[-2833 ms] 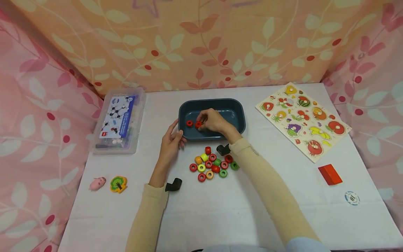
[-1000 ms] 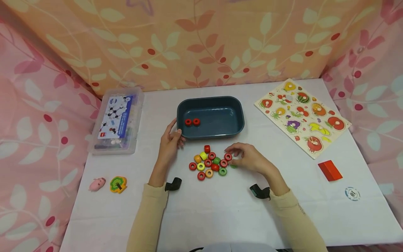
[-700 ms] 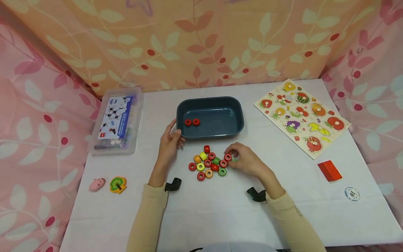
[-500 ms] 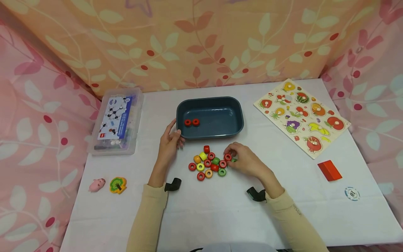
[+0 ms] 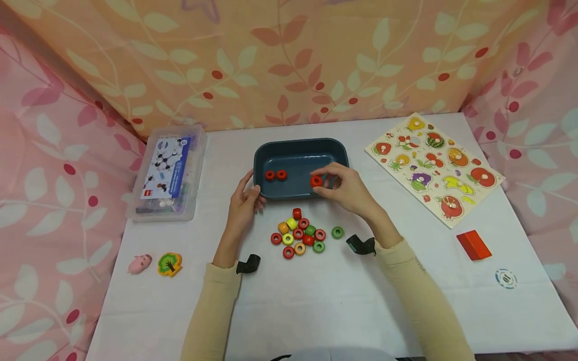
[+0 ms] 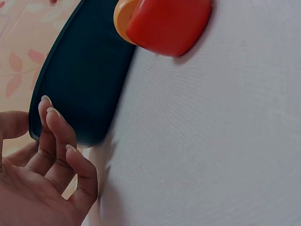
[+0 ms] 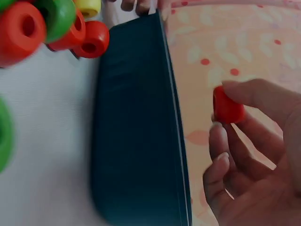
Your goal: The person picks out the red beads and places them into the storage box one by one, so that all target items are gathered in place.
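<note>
A red bead [image 5: 316,181] is pinched between thumb and fingertips of my right hand [image 5: 347,188], above the right part of the dark blue tray [image 5: 301,194]. The right wrist view shows the same red bead [image 7: 228,106] beyond the tray's rim. Two red beads [image 5: 275,175] stand side by side inside the tray at left. My left hand [image 5: 243,208] holds the tray's near left corner, thumb at the rim, with curled fingers [image 6: 59,129] by the outer wall. In front of the tray lies a loose cluster of red, yellow, orange and green beads [image 5: 298,234].
One green bead [image 5: 337,232] lies apart at the cluster's right. A clear plastic case [image 5: 169,173] sits at left, above a pink pig toy [image 5: 140,263] and a tree piece [image 5: 169,264]. At right are a fruit puzzle board [image 5: 435,168], a red block [image 5: 473,245] and a chip [image 5: 506,279].
My right hand has let go of a red bead in the tray, taken another from the cluster's right edge and lifted it over the tray. The left hand stays at the corner.
</note>
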`<state>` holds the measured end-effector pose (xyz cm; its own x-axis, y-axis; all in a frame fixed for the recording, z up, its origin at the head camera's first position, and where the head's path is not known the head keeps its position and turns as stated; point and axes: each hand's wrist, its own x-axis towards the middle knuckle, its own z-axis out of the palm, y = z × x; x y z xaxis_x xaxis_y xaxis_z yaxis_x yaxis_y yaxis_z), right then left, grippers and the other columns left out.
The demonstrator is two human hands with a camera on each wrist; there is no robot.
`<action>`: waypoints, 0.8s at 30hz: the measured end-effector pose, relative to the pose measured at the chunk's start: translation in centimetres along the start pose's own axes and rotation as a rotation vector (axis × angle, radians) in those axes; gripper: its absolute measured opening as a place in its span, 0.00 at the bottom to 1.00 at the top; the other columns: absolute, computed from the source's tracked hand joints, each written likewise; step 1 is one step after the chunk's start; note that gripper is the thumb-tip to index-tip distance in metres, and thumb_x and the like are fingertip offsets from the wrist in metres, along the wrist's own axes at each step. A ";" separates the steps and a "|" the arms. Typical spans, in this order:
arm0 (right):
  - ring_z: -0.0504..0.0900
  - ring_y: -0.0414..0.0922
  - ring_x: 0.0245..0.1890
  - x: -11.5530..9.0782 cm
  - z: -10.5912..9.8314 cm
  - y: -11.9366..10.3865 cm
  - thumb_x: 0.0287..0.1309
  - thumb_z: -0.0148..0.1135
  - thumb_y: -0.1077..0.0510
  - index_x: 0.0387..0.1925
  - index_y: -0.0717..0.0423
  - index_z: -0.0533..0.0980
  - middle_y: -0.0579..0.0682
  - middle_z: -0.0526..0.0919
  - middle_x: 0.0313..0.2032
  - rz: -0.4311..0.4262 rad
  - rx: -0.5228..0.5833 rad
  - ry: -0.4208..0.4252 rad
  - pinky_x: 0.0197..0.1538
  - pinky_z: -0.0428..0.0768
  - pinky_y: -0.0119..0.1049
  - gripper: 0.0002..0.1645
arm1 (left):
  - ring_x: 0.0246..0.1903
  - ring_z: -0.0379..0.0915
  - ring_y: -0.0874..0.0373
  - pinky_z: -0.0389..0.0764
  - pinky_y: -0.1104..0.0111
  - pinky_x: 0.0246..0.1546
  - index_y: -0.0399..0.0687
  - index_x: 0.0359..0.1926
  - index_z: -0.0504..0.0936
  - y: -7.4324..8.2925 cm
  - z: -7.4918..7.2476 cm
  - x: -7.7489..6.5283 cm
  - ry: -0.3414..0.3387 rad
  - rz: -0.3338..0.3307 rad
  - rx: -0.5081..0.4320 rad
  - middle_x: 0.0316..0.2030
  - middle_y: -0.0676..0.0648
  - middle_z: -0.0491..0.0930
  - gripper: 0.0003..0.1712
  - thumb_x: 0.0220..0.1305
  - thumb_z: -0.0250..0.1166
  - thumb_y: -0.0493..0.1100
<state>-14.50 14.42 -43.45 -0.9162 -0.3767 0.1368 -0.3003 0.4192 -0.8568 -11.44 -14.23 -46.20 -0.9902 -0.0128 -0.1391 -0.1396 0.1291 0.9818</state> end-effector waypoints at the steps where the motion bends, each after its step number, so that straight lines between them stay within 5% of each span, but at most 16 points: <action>1: 0.77 0.43 0.35 0.8 0.2 0.0 0.55 0.75 0.57 0.51 0.47 0.84 0.44 0.81 0.41 0.002 -0.005 0.006 0.36 0.75 0.39 0.20 | 0.33 0.71 0.28 0.75 0.61 0.32 0.55 0.76 0.62 0.0 0.0 0.0 0.000 0.002 -0.002 0.35 0.26 0.79 0.30 0.77 0.54 0.43; 12: 0.77 0.46 0.35 7.7 2.9 2.6 0.54 0.76 0.60 0.50 0.53 0.84 0.50 0.82 0.44 0.128 -0.151 -0.076 0.37 0.72 0.36 0.20 | 0.34 0.70 0.26 0.75 0.61 0.31 0.55 0.76 0.61 0.1 0.0 0.0 -0.006 -0.001 -0.009 0.37 0.23 0.79 0.30 0.77 0.54 0.43; 24: 0.75 0.46 0.36 9.7 5.1 3.5 0.50 0.78 0.61 0.48 0.54 0.85 0.50 0.84 0.43 0.215 -0.149 -0.167 0.39 0.72 0.36 0.21 | 0.31 0.73 0.34 0.75 0.63 0.30 0.55 0.76 0.61 -0.8 0.0 0.5 0.000 -0.010 -0.013 0.35 0.26 0.80 0.30 0.77 0.53 0.43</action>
<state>-23.09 8.02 -47.68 -0.9103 -0.3917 -0.1337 -0.1512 0.6155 -0.7735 -11.82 -14.36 -47.06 -0.9888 -0.0137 -0.1489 -0.1495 0.1158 0.9820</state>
